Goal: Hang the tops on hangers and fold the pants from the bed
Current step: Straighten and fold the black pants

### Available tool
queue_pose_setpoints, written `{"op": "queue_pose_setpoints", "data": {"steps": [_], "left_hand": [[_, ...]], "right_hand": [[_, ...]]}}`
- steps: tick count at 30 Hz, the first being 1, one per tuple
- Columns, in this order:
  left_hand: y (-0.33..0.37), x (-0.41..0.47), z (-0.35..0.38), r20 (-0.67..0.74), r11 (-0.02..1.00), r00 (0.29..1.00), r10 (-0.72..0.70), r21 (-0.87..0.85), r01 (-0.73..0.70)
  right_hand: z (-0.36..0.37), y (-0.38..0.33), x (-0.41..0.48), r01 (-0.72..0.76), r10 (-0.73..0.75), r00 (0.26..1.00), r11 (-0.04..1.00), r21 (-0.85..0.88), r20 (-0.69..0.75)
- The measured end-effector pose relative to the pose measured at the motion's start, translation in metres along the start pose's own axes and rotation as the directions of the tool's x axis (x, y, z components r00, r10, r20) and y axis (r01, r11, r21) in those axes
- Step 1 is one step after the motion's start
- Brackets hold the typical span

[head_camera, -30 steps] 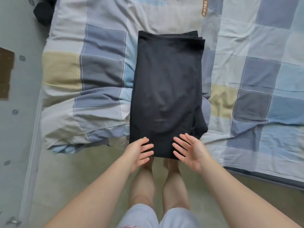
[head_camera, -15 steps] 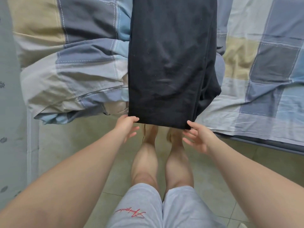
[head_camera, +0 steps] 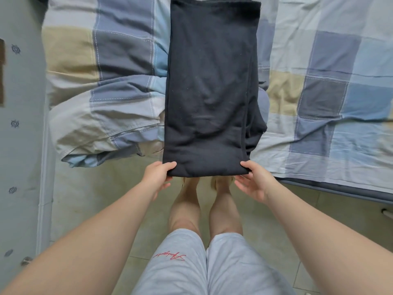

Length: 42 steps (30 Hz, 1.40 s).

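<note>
From my end the pants (head_camera: 210,92) read solid black, no print, w/ a few pale lint specks. The quilt (head_camera: 106,81) on the left is checked: slate blue, dk grey, lt blue, beige & off-white squares, w/ white stitch lines btwn them. The sheet (head_camera: 331,50) on the right has the same check, paler overall. The mattress edge (head_camera: 340,189) below it is dk blue-grey. The floor (head_camera: 95,199) is pale greenish-beige tile w/ thin grey grout lines. The shorts (head_camera: 229,273) are lt grey w/ red script on one leg. The wall (head_camera: 21,156) at far left is grey-blue, dotted w/ small dk round motifs, and I see a brown patch (head_camera: 1,71) at its edge.
</note>
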<state>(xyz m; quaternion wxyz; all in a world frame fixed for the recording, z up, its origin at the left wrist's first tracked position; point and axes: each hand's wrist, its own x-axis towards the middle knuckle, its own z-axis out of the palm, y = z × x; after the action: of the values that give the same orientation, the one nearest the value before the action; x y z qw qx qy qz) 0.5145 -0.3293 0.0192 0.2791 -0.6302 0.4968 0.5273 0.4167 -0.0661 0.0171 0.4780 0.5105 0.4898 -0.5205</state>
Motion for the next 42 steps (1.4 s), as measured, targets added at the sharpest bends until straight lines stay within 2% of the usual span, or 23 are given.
{"op": "queue_pose_setpoints", "data": {"steps": [7,12,18,23,29,33,36,38,39,40,41,42], "left_hand": [[0.041,-0.051,0.006,-0.097,0.975,0.984,0.152,-0.151,-0.165],[0.098,-0.074,0.009,-0.122,0.925,0.941,0.315,-0.184,-0.334],[0.177,-0.087,0.013,-0.141,0.857,0.899,0.414,-0.273,-0.437],[0.242,-0.085,0.017,-0.138,0.829,0.867,0.479,-0.253,-0.499],[0.315,-0.060,0.033,-0.081,0.827,0.837,0.541,-0.130,-0.547],[0.349,-0.031,0.042,-0.059,0.802,0.804,0.592,-0.052,-0.594],[0.376,0.006,0.056,-0.038,0.736,0.735,0.677,0.043,-0.676],[0.385,0.030,0.069,0.030,0.682,0.686,0.727,0.078,-0.727],[0.387,0.041,0.077,0.062,0.677,0.687,0.724,0.130,-0.724],[0.385,0.055,0.086,0.086,0.646,0.682,0.726,0.257,-0.719],[0.379,0.069,0.094,0.094,0.567,0.669,0.737,0.453,-0.688],[0.369,0.082,0.100,0.100,0.439,0.639,0.762,0.647,-0.624]], "right_hand": [[0.018,-0.045,-0.053,0.180,-0.179,0.983,0.983,0.037,-0.033],[0.034,-0.093,-0.077,0.392,-0.390,0.918,0.920,0.014,-0.078],[0.061,-0.161,-0.097,0.490,-0.490,0.872,0.871,0.049,-0.011],[0.080,-0.214,-0.094,0.556,-0.560,0.829,0.826,0.087,0.019],[0.109,-0.275,-0.072,0.595,-0.597,0.799,0.802,0.046,0.077],[0.134,-0.316,-0.052,0.646,-0.637,0.763,0.761,-0.069,0.111],[0.154,-0.345,-0.025,0.690,-0.680,0.723,0.700,-0.186,0.120],[0.163,-0.351,-0.004,0.715,-0.692,0.698,0.658,-0.238,0.185],[0.166,-0.351,0.010,0.721,-0.682,0.693,0.647,-0.250,0.233],[0.168,-0.347,0.023,0.730,-0.672,0.684,0.622,-0.284,0.285],[0.169,-0.342,0.038,0.746,-0.675,0.662,0.547,-0.380,0.326],[0.168,-0.335,0.052,0.741,-0.688,0.630,0.394,-0.545,0.360]]}}
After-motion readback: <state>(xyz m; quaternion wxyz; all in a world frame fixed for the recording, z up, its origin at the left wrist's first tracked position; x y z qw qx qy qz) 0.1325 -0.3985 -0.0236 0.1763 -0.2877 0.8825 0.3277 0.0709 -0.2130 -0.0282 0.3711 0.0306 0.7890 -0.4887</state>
